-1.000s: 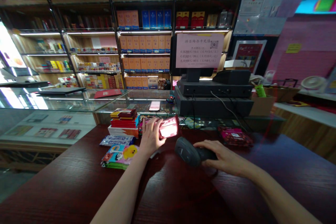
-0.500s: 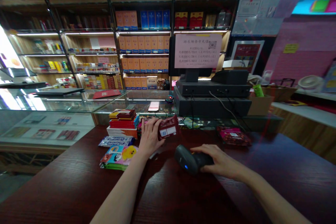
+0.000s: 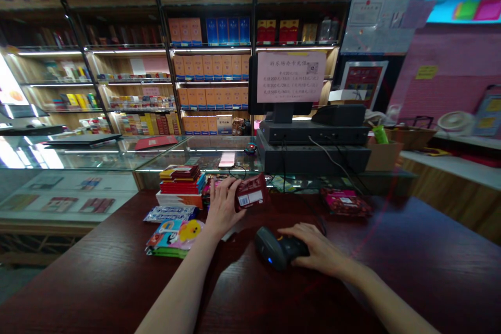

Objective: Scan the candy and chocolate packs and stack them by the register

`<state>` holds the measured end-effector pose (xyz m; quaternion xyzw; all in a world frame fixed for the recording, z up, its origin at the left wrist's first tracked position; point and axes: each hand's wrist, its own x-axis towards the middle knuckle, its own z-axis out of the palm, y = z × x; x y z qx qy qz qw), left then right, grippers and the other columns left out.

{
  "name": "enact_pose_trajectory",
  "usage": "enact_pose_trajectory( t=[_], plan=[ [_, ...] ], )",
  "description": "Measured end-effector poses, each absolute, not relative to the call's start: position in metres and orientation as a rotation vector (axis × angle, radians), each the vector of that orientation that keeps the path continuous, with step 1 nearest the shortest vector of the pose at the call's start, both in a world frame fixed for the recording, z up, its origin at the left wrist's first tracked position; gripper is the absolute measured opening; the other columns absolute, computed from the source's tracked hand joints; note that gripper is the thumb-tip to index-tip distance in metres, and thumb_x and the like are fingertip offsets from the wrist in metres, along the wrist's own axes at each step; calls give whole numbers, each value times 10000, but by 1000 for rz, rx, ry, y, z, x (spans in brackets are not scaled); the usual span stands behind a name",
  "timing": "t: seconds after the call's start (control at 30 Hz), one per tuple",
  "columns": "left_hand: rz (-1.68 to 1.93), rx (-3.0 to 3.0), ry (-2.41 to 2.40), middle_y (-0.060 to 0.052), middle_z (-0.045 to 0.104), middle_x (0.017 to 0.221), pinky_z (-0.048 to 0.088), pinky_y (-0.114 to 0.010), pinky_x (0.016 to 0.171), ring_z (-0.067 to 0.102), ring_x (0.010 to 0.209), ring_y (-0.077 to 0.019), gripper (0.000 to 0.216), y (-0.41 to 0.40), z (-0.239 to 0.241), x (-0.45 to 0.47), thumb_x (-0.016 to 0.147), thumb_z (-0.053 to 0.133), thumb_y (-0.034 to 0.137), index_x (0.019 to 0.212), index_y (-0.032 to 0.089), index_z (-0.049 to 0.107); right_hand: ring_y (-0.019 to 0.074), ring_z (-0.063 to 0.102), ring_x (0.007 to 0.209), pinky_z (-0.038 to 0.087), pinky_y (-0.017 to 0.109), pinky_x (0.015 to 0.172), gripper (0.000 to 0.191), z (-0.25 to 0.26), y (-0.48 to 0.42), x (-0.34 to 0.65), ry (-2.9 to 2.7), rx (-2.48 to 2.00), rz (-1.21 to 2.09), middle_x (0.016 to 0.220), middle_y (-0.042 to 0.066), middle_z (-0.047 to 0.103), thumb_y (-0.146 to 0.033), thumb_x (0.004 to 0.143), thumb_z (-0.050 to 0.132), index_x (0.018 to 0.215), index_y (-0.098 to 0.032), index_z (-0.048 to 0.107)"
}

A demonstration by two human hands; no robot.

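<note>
My left hand (image 3: 222, 207) is closed around a dark red packet (image 3: 252, 193), held up above the dark wooden counter (image 3: 117, 271) with its white barcode label facing me. My right hand (image 3: 313, 250) grips a black handheld barcode scanner (image 3: 272, 248) low over the counter; a small blue light shows on its head. The scanner's head points up toward the packet, a short gap below it.
Left of my left hand lie a stack of flat red boxes (image 3: 182, 182), a blue-white packet (image 3: 170, 213) and colourful cartoon packets (image 3: 174, 235). A pink packet (image 3: 344, 202) lies to the right. Behind stand a black register (image 3: 313, 146) with a sign, glass cases and stocked shelves.
The bright red scan glow on the packet has gone out, and a blue light now shows on the scanner. My right hand has lowered the scanner slightly toward the counter.
</note>
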<state>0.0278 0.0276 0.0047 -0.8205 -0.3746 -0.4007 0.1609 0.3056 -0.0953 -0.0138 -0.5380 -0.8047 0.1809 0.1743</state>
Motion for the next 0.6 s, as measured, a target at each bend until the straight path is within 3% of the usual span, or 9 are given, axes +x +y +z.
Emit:
enact_pose_trajectory(
  t=[0.13, 0.23, 0.33, 0.6],
  plan=[
    [-1137, -2349, -1063, -135, 488, 1387, 108, -608, 1225, 433, 1342, -316, 801, 27, 5, 28, 731, 738, 309, 1427, 218, 351, 303, 558, 1166, 349, 483, 1064, 720, -7, -97, 309, -2261, -1503, 566, 1224, 61, 657, -437, 697, 817, 1360, -330, 559],
    [-1137, -2356, -1048, -140, 486, 1389, 101, -605, 1226, 440, 1336, -311, 782, 25, 6, 30, 743, 734, 322, 1421, 204, 363, 289, 574, 1177, 381, 462, 1057, 589, 2, -94, 313, -2138, -1448, 627, 1251, 64, 665, -521, 817, 697, 1355, -318, 568],
    [-1130, -2382, -1031, -137, 493, 1384, 92, -611, 1225, 432, 1346, -313, 765, 24, 8, 32, 749, 729, 314, 1417, 201, 372, 254, 640, 1101, 465, 393, 976, 454, 10, -81, 313, -1864, -1417, 678, 1207, 77, 696, -494, 916, 554, 1305, -266, 603],
    [-1115, -2431, -953, -128, 497, 1390, 94, -603, 1229, 433, 1351, -312, 771, 21, 5, 36, 740, 722, 286, 1426, 212, 378, 246, 705, 956, 516, 381, 898, 387, 8, -38, 297, -1510, -1327, 661, 989, 56, 763, -414, 817, 629, 1152, -221, 658]
  ],
)
